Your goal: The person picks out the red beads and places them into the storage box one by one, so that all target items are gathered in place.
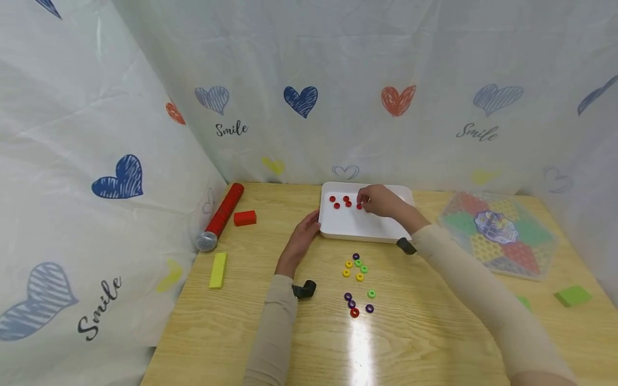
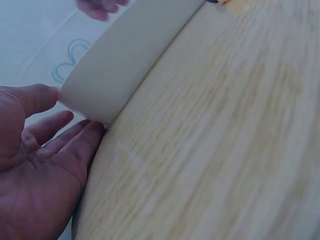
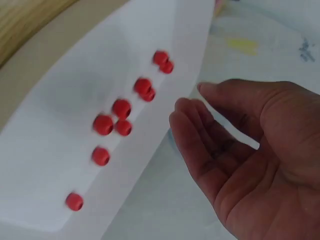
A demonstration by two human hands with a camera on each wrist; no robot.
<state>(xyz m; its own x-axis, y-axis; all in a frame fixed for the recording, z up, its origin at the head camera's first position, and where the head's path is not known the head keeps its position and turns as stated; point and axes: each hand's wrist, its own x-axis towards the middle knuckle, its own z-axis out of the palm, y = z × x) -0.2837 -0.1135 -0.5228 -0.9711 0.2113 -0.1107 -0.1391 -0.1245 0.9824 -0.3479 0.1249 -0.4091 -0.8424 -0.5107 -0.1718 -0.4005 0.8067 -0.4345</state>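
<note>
A white tray [image 1: 333,228] lies on the wooden table, with several small red ring-shaped beads [image 1: 346,199] scattered in its back half. My left hand [image 1: 301,236] holds its near left corner. In the left wrist view, the left thumb meets the tray's rim and the fingertips reach the bottom of its wall. Over the tray hovers my right hand [image 1: 381,201], fingertips above the red beads. The right wrist view shows this hand [image 3: 240,150] with thumb and bent fingers apart and nothing between them, beside the red beads [image 3: 103,125].
Loose yellow beads [image 1: 359,277], green beads [image 1: 371,294], purple beads [image 1: 369,308] and a red bead [image 1: 354,312] lie before the tray. Leftward are a red microphone [image 1: 227,209], red block [image 1: 245,217] and yellow block [image 1: 218,270]; rightward, a patterned case [image 1: 497,230] and green block [image 1: 573,295].
</note>
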